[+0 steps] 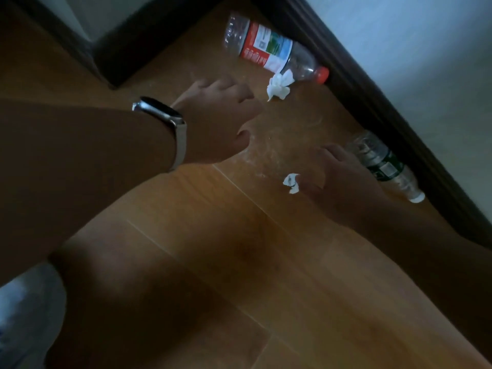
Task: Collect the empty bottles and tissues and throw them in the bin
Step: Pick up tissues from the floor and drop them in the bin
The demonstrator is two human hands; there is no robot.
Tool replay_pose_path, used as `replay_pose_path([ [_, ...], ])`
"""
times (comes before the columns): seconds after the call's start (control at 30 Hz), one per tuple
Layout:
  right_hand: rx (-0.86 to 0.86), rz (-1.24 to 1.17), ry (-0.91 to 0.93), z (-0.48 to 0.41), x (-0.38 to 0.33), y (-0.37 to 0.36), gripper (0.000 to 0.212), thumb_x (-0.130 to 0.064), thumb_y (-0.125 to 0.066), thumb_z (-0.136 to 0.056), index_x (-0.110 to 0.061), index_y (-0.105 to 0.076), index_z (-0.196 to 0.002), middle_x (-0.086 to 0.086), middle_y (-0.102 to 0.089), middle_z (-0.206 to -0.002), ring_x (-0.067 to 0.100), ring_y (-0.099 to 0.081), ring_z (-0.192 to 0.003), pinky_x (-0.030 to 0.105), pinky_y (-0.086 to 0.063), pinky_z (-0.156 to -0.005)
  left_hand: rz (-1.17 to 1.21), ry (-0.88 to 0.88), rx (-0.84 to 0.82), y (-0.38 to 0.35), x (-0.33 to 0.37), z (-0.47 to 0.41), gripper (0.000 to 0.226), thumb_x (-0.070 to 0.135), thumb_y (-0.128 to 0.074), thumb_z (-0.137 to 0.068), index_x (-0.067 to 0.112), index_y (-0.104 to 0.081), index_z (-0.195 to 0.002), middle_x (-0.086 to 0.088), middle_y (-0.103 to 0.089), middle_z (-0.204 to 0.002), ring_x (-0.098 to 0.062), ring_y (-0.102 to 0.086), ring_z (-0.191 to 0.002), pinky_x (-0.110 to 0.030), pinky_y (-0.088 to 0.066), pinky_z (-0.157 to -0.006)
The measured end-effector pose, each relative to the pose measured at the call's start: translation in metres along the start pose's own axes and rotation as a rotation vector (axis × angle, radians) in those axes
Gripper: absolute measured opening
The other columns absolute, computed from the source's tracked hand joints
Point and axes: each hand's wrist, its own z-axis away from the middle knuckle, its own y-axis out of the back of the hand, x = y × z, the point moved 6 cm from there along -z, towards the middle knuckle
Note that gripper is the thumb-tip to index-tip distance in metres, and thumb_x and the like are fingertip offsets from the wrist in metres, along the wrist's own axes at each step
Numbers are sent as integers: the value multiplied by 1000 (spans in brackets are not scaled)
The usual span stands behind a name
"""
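A: What is the setting here?

B: A wooden floor [213,235] running up to a dark skirting board [372,102] along a pale wall, which crosses the frame from top centre to the right edge. The picture is dim and a little blurred.

A: Where is the rubbish?

B: A red-labelled bottle [271,47] lies on its side at top centre, close to the skirting, with a crumpled tissue [279,86] just beside its neck. A green-labelled bottle [386,166] lies on its side at centre right, also against the skirting. A smaller tissue [291,183] lies on the floor at mid-frame. No bin is in view.

A: And the hands?

B: The left hand [218,115], with a watch [165,123] on its wrist, is open and empty, fingers spread, reaching toward the upper tissue and red-labelled bottle without touching either. The right hand [338,179] is open too, gripping nothing; its fingertips sit near the green-labelled bottle, its thumb just beside the smaller tissue.

A: So which step is this?

B: I judge it the very start of collecting: nothing is picked up yet. Next, each hand must close on the nearest piece, likely pinching the tissue and wrapping the bottle, then find the bin.
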Motion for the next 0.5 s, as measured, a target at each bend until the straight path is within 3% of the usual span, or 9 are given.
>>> replay_pose_path([
  [0.13,15,-56,-46,-18,17,-32,48,-49,-61,-80,-25,-53,-121,2,-51,-123,26,-51,-110,31,-36,-80,135,114,35,-38,-2,-26,57,46,-47,-86,17,-49,-135,-12,-54,-134,-37,-53,-115,-48,-43,-89],
  [0.33,84,-76,-50,-22,27,-60,56,-64,-52,-79,-33,-44,-125,-2,-48,-126,21,-50,-109,31,-37,-76,222,127,117,-72,-13,-69,61,44,-55,-89,19,-42,-143,-10,-47,-142,-35,-48,-122,-47,-42,-94],
  [0.5,25,-161,-100,-17,26,-72,54,-50,-58,-82,-30,-47,-130,-2,-49,-125,22,-48,-113,40,-48,-86,250,111,21,-90,-15,-101,66,52,-58,-88,20,-41,-143,-9,-45,-144,-34,-45,-127,-49,-41,-101],
])
